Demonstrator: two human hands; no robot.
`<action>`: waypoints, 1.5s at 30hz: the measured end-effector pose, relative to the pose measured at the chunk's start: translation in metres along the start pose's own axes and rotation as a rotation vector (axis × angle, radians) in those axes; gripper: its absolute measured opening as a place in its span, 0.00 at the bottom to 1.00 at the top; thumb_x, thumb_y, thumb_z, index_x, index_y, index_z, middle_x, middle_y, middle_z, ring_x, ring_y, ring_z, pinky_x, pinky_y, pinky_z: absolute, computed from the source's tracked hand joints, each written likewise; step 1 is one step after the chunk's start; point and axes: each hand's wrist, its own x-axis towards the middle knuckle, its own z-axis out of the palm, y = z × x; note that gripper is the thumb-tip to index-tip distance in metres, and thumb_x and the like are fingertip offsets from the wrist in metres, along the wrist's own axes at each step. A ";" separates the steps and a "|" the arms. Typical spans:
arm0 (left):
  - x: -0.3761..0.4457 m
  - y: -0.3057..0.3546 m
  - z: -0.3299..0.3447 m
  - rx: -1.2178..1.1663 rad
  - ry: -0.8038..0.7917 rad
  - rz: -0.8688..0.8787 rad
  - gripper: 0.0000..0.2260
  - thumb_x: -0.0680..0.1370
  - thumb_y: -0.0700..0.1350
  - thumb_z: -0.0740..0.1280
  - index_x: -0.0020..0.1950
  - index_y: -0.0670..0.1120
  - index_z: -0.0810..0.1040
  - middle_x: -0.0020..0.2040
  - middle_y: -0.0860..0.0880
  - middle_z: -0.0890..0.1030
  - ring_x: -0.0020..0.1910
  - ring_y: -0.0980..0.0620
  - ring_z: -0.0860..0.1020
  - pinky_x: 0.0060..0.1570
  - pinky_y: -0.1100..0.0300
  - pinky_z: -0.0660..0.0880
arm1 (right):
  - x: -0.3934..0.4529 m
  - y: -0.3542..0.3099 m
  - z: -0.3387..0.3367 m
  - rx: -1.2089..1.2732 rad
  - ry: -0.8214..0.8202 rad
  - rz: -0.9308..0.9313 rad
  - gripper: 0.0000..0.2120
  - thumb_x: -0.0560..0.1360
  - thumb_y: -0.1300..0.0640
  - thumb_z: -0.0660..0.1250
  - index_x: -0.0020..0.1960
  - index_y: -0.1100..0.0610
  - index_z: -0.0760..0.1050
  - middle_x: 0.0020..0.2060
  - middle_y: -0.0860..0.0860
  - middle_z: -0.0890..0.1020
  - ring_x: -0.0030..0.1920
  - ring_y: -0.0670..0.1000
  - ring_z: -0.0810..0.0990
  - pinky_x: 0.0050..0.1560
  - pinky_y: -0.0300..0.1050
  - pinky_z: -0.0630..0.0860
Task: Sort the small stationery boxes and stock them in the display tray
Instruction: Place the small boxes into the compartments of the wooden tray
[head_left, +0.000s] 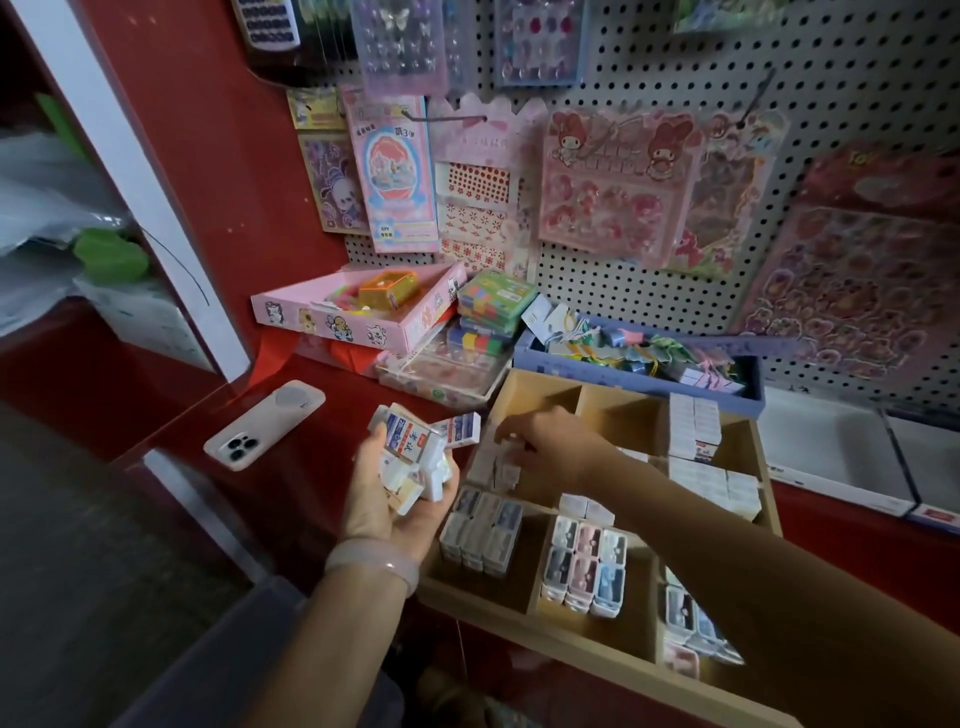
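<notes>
A wooden display tray (540, 384) with several compartments lies on the red counter. My left hand (387, 499), palm up, holds a loose bunch of small white stationery boxes (410, 449) just left of the tray. My right hand (545, 441) reaches into the tray's left middle compartment, its fingers pinching a small white box (506, 460) among others stacked there. Rows of small boxes (480, 532) fill the front compartments, and white boxes (693, 426) are stacked on the right side. My right forearm hides part of the tray's middle.
A white phone (262, 423) lies face down on the counter to the left. Behind the tray stand a blue tray of tagged items (639, 358), a pink box (358, 306) and stacked green packs (493, 299). Sticker sheets hang on the pegboard (623, 93).
</notes>
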 end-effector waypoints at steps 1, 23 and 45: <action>0.001 0.000 0.000 -0.001 0.001 0.002 0.20 0.76 0.50 0.65 0.68 0.48 0.73 0.43 0.47 0.80 0.39 0.52 0.78 0.36 0.61 0.77 | -0.002 0.000 0.004 -0.033 -0.013 -0.008 0.14 0.77 0.56 0.63 0.62 0.55 0.72 0.54 0.55 0.80 0.54 0.56 0.78 0.49 0.46 0.73; -0.015 -0.007 0.004 0.004 -0.006 -0.001 0.10 0.77 0.50 0.64 0.53 0.47 0.78 0.38 0.47 0.82 0.35 0.51 0.80 0.35 0.60 0.78 | -0.022 -0.028 -0.023 0.789 0.105 0.233 0.19 0.81 0.48 0.55 0.54 0.63 0.75 0.41 0.56 0.81 0.38 0.51 0.80 0.43 0.43 0.79; 0.000 -0.098 0.068 0.058 -0.047 -0.200 0.10 0.76 0.50 0.65 0.45 0.42 0.77 0.36 0.45 0.79 0.41 0.48 0.75 0.50 0.56 0.74 | -0.104 0.148 -0.057 0.361 0.373 0.577 0.08 0.75 0.58 0.68 0.52 0.60 0.73 0.43 0.52 0.74 0.44 0.51 0.73 0.41 0.40 0.65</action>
